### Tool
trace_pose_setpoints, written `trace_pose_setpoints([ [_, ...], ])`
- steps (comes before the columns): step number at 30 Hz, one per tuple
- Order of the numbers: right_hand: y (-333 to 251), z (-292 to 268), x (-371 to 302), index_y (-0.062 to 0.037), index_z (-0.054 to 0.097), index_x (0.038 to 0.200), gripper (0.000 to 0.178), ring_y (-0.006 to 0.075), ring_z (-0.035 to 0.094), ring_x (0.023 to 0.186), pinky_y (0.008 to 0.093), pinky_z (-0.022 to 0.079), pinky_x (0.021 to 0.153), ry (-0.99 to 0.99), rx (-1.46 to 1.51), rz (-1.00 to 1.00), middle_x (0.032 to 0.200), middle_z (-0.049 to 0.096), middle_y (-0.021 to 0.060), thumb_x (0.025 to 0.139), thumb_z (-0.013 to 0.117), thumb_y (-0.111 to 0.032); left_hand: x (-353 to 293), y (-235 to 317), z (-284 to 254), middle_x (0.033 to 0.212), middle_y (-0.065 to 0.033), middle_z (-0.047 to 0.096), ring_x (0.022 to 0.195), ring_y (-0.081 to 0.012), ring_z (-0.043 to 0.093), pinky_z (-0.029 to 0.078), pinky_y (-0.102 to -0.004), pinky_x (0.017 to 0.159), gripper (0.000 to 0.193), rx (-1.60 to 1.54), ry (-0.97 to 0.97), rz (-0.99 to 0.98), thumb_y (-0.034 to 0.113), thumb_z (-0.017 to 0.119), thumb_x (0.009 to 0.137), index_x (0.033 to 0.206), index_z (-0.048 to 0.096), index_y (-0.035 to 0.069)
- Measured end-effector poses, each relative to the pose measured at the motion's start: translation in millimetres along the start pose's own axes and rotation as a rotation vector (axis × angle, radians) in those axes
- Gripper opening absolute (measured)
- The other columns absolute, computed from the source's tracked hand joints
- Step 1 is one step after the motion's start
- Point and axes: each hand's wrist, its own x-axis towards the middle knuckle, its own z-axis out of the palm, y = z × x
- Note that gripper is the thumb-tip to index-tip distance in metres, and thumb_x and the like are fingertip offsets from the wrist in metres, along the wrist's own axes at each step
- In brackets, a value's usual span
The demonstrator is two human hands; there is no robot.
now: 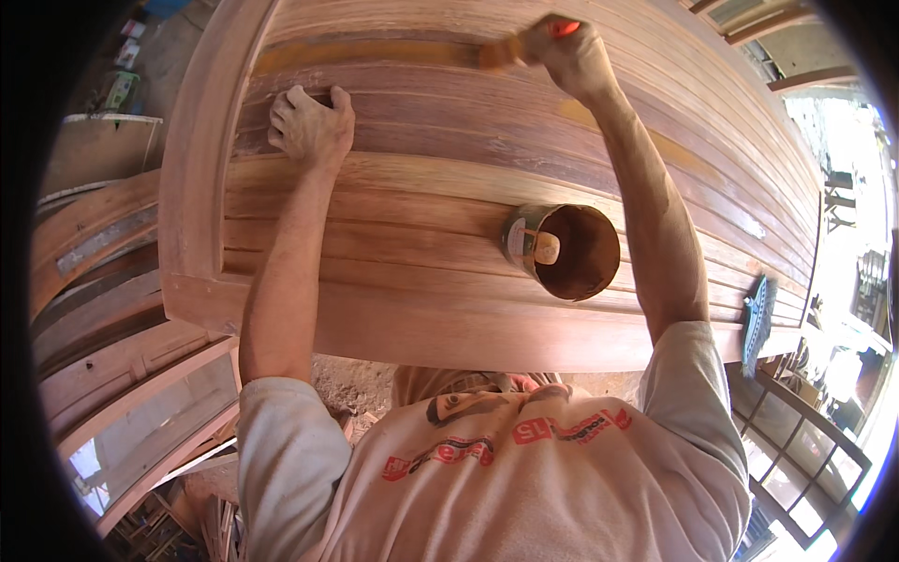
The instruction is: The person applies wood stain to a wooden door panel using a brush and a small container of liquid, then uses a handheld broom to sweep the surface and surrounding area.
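Observation:
My right hand [567, 61] is closed around a flat-headed tool [501, 52] with an orange-red handle end. Motion blurs its yellowish-brown head, which touches the grooved wooden panel [412, 258]. A yellowish-brown streak [365, 58] runs left from it along the boards. My left hand [314, 126] rests on the panel near its left frame, fingers bent, with a gap between thumb and forefinger and nothing visible in it. Between my forearms stands an uncovered metal can [582, 258], brown-stained inside. A pale, rounded object [547, 247] shows inside its mouth, its kind unclear.
A blue brush with dark bristles [757, 323] lies at the panel's near right edge. Wooden frames [103, 365] stack up at the left. At lower right leans a dark gridded window frame [796, 450]. Wood scraps [178, 525] lie on the floor at lower left.

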Motion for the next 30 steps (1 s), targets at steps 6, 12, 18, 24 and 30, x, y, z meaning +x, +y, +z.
trace_pose_setpoints([
  [6, -1, -17, 5, -0.0065, 0.075, 0.092, 0.021, 0.011, 0.069, 0.071, 0.0327, 0.058, 0.067, 0.021, -0.351, -0.165, 0.076, 0.073, 0.003, 0.096, 0.068, -0.026, 1, 3, 1, 0.151, -0.0336, 0.042, 0.147, -0.0462, 0.034, 0.026, -0.0665, 0.118, 0.068, -0.046, 0.016, 0.018, 0.048, 0.061, 0.1, 0.139, 0.049, -0.006],
  [12, 0, -8, -5, -0.0073, 0.074, 0.095, 0.018, 0.0116, 0.07, 0.071, 0.0322, 0.058, 0.063, -0.101, -0.348, -0.068, 0.083, 0.075, 0.0041, 0.098, 0.07, -0.025, -2, -2, 0, 0.153, -0.0341, 0.039, 0.148, -0.0466, 0.032, 0.025, -0.0669, 0.117, 0.065, -0.052, 0.01, 0.055, 0.048, 0.06, 0.1, 0.14, 0.049, -0.003],
  [18, 22, -30, -9, -0.0079, 0.072, 0.092, 0.014, 0.0137, 0.069, 0.07, 0.0338, 0.057, 0.067, 0.012, -0.253, -0.251, 0.077, 0.073, 0.0041, 0.094, 0.07, -0.022, 0, 2, 1, 0.152, -0.0351, 0.038, 0.149, -0.0476, 0.03, 0.023, -0.068, 0.117, 0.069, -0.056, 0.002, 0.06, 0.048, 0.06, 0.1, 0.143, 0.046, -0.004],
  [24, 28, -38, -24, -0.0064, 0.069, 0.09, 0.019, 0.02, 0.069, 0.067, 0.0386, 0.057, 0.066, 0.082, -0.528, 0.013, 0.076, 0.073, 0.0095, 0.095, 0.068, -0.025, -2, 1, -2, 0.153, -0.0361, 0.037, 0.149, -0.0497, 0.028, 0.024, -0.0684, 0.117, 0.069, -0.085, 0.005, 0.093, 0.048, 0.061, 0.1, 0.143, 0.046, -0.004],
  [30, -37, 29, -4, -0.0024, 0.073, 0.107, 0.027, 0.0339, 0.076, 0.084, 0.0451, 0.062, 0.075, -0.136, -0.707, 0.075, 0.094, 0.077, 0.0198, 0.1, 0.064, -0.027, 0, 0, -6, 0.154, -0.0356, 0.035, 0.15, -0.0499, 0.026, 0.023, -0.0686, 0.118, 0.07, -0.075, -0.045, 0.061, 0.05, 0.06, 0.1, 0.144, 0.047, -0.003],
])
